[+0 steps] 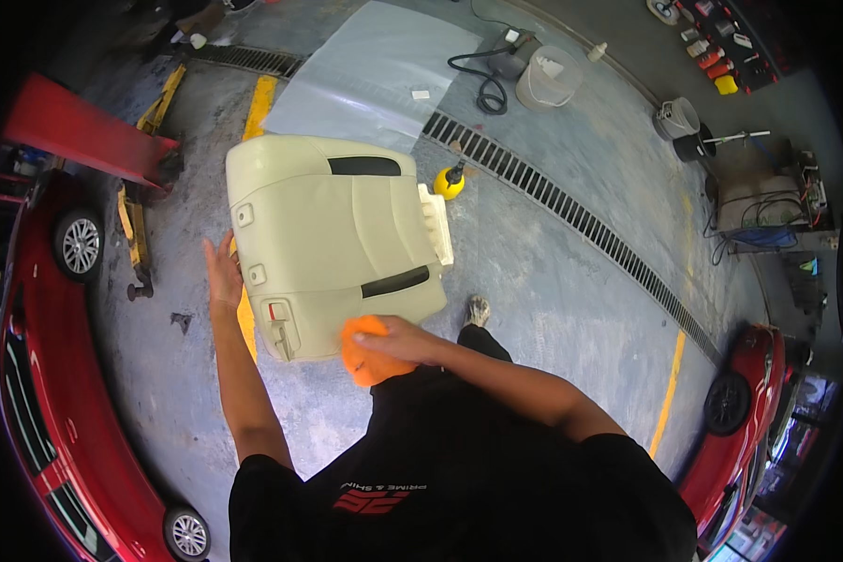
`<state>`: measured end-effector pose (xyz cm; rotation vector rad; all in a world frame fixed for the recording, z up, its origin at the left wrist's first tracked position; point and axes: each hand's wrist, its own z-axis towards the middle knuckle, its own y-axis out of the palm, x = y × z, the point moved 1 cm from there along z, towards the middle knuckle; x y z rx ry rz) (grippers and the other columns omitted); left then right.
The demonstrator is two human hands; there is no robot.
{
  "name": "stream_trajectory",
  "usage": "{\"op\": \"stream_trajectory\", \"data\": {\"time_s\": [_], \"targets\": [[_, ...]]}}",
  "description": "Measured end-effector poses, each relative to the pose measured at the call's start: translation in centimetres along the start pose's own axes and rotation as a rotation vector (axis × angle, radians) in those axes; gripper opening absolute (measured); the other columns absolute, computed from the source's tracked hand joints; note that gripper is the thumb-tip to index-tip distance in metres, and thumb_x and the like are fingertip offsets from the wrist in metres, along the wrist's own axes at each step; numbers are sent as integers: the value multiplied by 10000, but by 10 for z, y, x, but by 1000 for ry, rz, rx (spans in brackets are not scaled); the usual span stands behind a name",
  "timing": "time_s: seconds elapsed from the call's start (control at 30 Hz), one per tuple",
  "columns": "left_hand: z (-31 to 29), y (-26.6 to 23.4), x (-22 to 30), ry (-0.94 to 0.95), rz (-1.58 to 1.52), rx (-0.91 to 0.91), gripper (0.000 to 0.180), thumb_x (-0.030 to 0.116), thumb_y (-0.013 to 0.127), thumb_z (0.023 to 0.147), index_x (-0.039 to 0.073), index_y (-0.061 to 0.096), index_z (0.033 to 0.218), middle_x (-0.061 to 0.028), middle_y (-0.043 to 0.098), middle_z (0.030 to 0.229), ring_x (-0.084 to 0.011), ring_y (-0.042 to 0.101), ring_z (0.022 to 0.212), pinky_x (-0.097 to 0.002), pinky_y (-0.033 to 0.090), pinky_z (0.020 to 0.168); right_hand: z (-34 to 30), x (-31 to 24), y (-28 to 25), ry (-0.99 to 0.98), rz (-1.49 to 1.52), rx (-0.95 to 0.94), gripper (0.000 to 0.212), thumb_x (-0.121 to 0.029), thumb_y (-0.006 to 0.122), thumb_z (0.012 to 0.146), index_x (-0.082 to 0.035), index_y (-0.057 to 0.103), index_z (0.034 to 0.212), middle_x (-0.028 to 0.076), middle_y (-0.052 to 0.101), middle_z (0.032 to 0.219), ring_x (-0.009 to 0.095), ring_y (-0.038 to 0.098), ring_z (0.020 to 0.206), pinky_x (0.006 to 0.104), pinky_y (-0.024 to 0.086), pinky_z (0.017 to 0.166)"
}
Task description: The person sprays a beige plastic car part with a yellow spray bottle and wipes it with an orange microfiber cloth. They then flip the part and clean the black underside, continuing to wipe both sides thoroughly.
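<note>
A cream leather car seat backrest (pixel 328 220) with two dark slots lies in front of me. A small red piece shows in the handle recess at its near left corner. My left hand (pixel 223 273) rests at the backrest's left edge, fingers and thumb apart, touching its side. My right hand (pixel 395 339) is closed on an orange cloth (pixel 361 351), which is against the near edge of the backrest. An off-white ridged piece (pixel 436 225) sits along the right end. Beyond it stands a yellow bottle (pixel 450 183) with a black top.
Translucent sheeting (pixel 365 70) lies on the floor beyond the backrest, near a white bucket (pixel 547 80) and black hose (pixel 490 94). A drain grate (pixel 571 206) crosses the floor. Red cars stand at left (pixel 75 356) and right (pixel 740 403); a red lift arm (pixel 89 131) reaches in.
</note>
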<state>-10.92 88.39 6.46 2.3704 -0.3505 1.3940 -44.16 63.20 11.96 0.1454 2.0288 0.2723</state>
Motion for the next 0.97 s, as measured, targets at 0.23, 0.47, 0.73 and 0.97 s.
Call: {"op": "stream_trajectory", "data": {"time_s": [0.23,0.47,0.73,0.97], "targets": [[10,16,21,30,487,578,900,723,468,1022,7,434,1566,-202,672,1296,-274,652,1166,-386,504,1000,-69,-8,-94,-62,261,201,506,-351,673,1038,-30,584,1419,74,682,1254,155,669,1090,346,556,954],[-45,369,-20,487,665,-18,526,384,463,1135,-26,568,1447,-165,636,1402,-270,552,1355,-396,389,1180,-191,-33,-220,-156,619,231,576,-407,537,1101,-44,450,1539,77,601,1400,170,592,1266,361,495,1077],[-62,635,-118,-516,-513,-805,566,422,472,1114,8,512,1498,-132,571,1511,-261,557,1383,-436,428,1182,-267,-66,-392,-442,741,361,522,-347,503,1124,-14,473,1525,105,581,1493,217,572,1364,390,452,1154],[58,750,-136,-260,-398,-503,466,155,661,1039,7,539,1464,-141,665,1385,-245,665,1259,-409,542,1079,-249,-31,-579,-314,428,749,336,-268,608,1094,-51,630,1349,23,707,1240,103,670,1112,290,538,988]]}}
